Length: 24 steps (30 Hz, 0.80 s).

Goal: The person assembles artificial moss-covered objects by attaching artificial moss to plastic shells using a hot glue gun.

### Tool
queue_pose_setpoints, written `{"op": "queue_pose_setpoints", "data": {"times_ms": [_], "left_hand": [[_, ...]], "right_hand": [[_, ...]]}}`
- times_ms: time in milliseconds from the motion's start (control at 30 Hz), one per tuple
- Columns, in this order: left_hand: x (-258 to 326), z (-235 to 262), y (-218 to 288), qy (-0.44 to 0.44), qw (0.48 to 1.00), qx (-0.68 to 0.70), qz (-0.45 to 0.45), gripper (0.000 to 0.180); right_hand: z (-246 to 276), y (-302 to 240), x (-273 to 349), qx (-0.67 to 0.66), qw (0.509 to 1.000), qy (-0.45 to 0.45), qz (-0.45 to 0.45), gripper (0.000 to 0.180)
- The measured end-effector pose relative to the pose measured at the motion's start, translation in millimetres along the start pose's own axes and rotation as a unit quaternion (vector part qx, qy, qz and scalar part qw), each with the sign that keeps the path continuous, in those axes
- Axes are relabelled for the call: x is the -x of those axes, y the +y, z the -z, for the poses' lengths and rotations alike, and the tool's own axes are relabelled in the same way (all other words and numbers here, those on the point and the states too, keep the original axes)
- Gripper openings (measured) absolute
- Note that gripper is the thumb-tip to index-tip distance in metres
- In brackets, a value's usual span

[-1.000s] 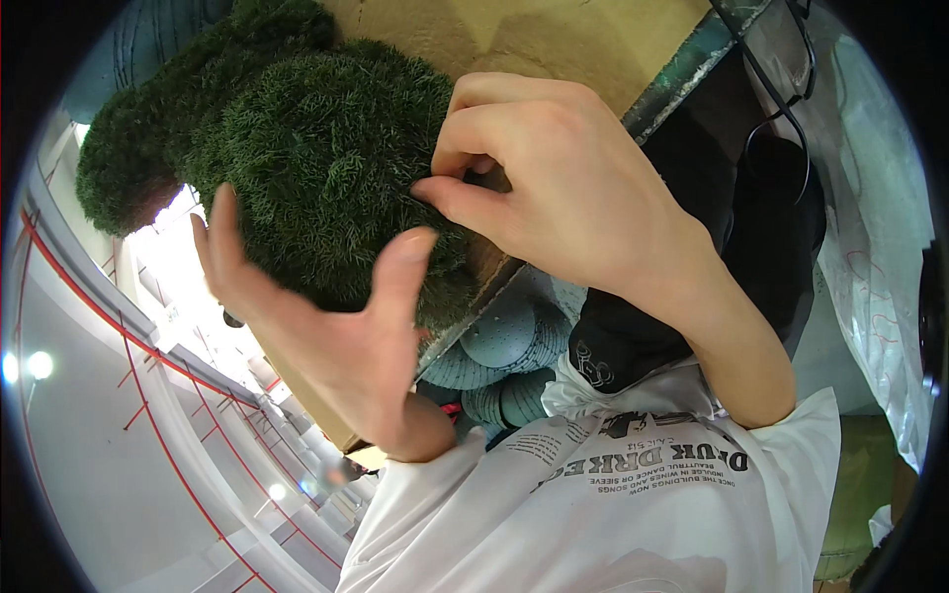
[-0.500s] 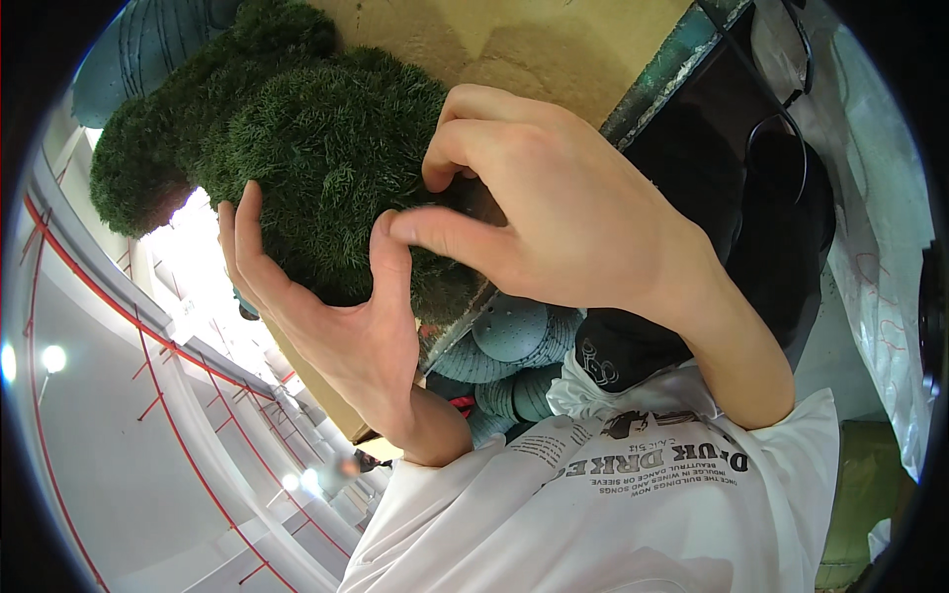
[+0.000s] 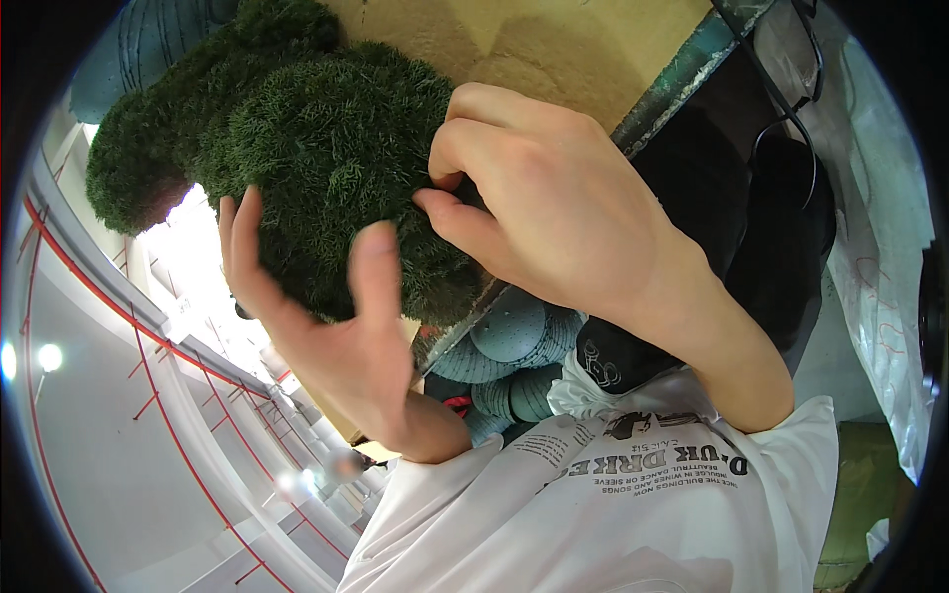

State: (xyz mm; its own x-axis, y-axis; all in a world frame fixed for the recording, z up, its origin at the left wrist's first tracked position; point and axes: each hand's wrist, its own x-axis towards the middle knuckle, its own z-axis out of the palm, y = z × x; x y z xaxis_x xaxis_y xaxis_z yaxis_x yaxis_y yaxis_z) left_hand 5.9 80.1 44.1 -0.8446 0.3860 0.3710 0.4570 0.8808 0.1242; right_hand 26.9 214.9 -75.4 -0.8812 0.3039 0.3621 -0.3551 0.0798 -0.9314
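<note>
A large piece of dark green artificial foliage (image 3: 326,148), made of rounded bushy clumps, rests on the tan tabletop. My left hand (image 3: 336,316) is at its lower left side, fingers spread, thumb raised and slightly smeared by motion. The left fingertips lie against or just in front of the leaves; I cannot tell which. At the foliage's right edge, my right hand (image 3: 563,198) is closed in a pinch, thumb and forefinger close together by the leaves. Whatever sits between those fingertips is too small to make out.
The tan tabletop (image 3: 583,59) has a worn, dark edge (image 3: 672,89). Grey-green rounded, ridged pieces (image 3: 514,331) are below the table edge, with another (image 3: 148,49) at far left. A black cable (image 3: 766,79) hangs on the right beside clear plastic sheeting (image 3: 870,198).
My left thumb has moved away from my right thumb, which it was touching or overlapping. The right thumb has drawn up nearer its forefinger at the leaves.
</note>
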Motion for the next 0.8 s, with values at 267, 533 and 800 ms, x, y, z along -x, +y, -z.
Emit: {"op": "queue_pose_setpoints", "data": {"times_ms": [267, 533, 800], "left_hand": [[-36.1, 17.3, -79.3, 0.043, 0.989, 0.117, 0.078, 0.061], [-29.4, 15.4, -89.4, 0.054, 0.973, 0.200, 0.104, 0.072], [-31.2, 20.3, -96.8, 0.041, 0.987, 0.149, 0.049, 0.053]], "right_hand": [[0.0, -3.3, -3.8, 0.010, 1.000, -0.027, 0.004, 0.020], [3.9, 2.9, -14.6, -0.013, 0.997, -0.062, 0.032, 0.032], [10.0, 13.6, -38.6, 0.091, 0.967, -0.167, 0.171, 0.025]]}}
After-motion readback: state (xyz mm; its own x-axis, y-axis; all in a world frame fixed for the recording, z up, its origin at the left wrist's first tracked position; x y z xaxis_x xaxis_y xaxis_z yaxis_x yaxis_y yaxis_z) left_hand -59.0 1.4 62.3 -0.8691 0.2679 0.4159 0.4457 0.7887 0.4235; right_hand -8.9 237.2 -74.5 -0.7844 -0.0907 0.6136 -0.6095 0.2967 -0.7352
